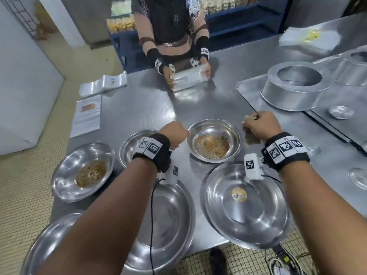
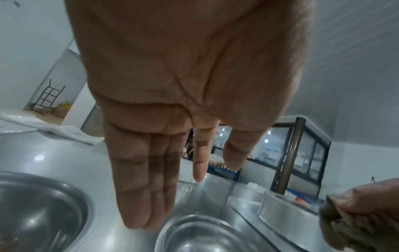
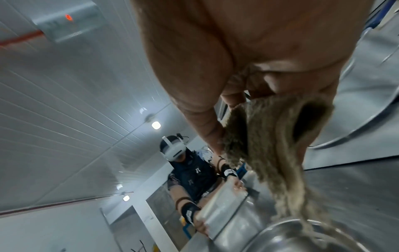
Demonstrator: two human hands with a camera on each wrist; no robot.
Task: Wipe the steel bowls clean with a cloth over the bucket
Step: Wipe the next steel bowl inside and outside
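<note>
Several steel bowls stand on the steel table [image 1: 139, 104]. The middle bowl [image 1: 213, 140] holds brown crumbs, and so does a bowl at the left [image 1: 83, 171]. My left hand [image 1: 175, 135] hovers at the middle bowl's left rim. In the left wrist view that hand [image 2: 187, 196] has straight fingers [image 2: 146, 187] pointing down over the bowl [image 2: 205, 235] and holds nothing. My right hand [image 1: 256, 124] is just right of the same bowl and grips a beige cloth [image 1: 250, 136]. The cloth [image 3: 280, 136] hangs from that hand [image 3: 248, 95] above a bowl's rim [image 3: 302, 238].
Two large bowls [image 1: 164, 225] [image 1: 246, 205] and a third [image 1: 45, 245] sit near the table's front edge. A person opposite holds clear bags [image 1: 188, 78]. More bags [image 1: 103, 84] and a paper [image 1: 87, 116] lie at left. Round steel pans [image 1: 296, 86] stand at right.
</note>
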